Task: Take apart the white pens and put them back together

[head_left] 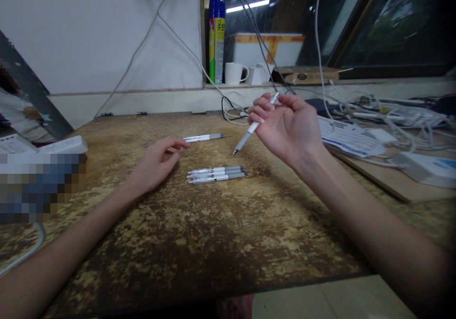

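Note:
My right hand [285, 124] is raised above the table, palm turned up. Its fingers close round a white and grey pen [245, 137], which slants with its tip down to the left. My left hand [156, 162] rests low over the table, thumb and forefinger apart with nothing between them. Its forefinger reaches the left end of a single pen [204, 138] lying flat; whether they touch I cannot tell. Nearer to me, several similar pens [217, 173] lie side by side, tips to the right.
The worn wooden table [199, 233] has a board with papers [349, 136], tangled cables and a white power strip [427, 167] on the right. A white box-like thing [67, 145] sits at left. On the sill stand a spray can [216, 43] and a white mug [234, 73].

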Action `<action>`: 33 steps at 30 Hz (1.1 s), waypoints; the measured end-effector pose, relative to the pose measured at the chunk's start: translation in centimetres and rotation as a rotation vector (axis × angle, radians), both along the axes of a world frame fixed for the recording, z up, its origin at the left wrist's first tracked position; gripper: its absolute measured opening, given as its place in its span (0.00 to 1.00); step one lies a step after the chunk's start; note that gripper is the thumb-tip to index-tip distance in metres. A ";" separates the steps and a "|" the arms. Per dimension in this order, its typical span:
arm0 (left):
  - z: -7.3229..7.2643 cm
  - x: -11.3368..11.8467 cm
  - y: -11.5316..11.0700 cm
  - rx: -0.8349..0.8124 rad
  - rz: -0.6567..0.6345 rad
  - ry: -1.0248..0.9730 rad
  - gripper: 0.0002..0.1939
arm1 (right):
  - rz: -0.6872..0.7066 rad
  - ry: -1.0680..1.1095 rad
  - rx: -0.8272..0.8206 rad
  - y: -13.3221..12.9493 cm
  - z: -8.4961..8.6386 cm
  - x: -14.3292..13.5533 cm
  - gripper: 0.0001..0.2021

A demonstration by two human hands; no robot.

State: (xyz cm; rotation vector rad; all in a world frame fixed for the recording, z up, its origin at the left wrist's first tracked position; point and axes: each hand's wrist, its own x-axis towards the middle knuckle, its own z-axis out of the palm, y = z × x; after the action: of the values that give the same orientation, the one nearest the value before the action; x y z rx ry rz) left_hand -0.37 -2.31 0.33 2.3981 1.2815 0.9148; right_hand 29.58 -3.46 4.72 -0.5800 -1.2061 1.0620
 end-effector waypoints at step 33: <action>0.3 1.6 0.2 -0.198 -0.179 0.079 0.15 | 0.234 -1.301 0.008 1.3 -3.5 1.9 0.18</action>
State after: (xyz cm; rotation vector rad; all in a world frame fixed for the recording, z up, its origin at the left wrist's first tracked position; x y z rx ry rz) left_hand 1.23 -2.12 0.66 2.3659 1.1053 0.6182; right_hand 31.44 -2.19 1.22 -1.2233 -2.4363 0.8202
